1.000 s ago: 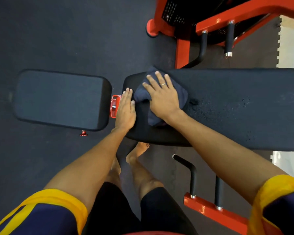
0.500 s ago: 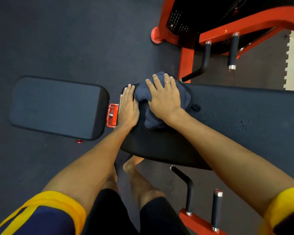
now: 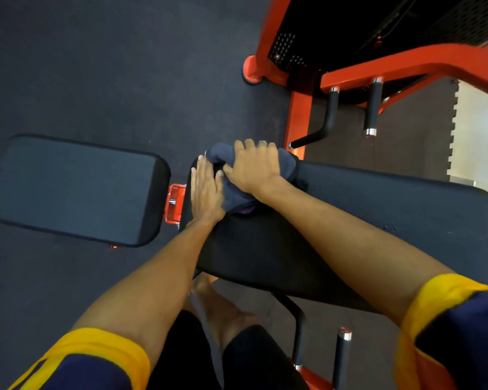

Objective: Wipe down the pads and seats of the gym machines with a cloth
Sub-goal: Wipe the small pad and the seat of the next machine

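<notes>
gripping cloth (image 3: 286, 164) in my right hand (image 3: 254, 170), fingers curled, at the long pad (image 3: 378, 198) end.
left hand (image 3: 206, 190) flat on that pad, fingers straight.

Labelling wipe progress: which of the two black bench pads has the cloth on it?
The long pad on the right: the right hand grips the dark blue cloth on its end. The shorter left pad carries none.

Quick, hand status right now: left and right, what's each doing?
Left hand: open, fingers straight, resting flat on the end of the long pad.
Right hand: fingers curled, gripping the bunched cloth on that pad.
</notes>
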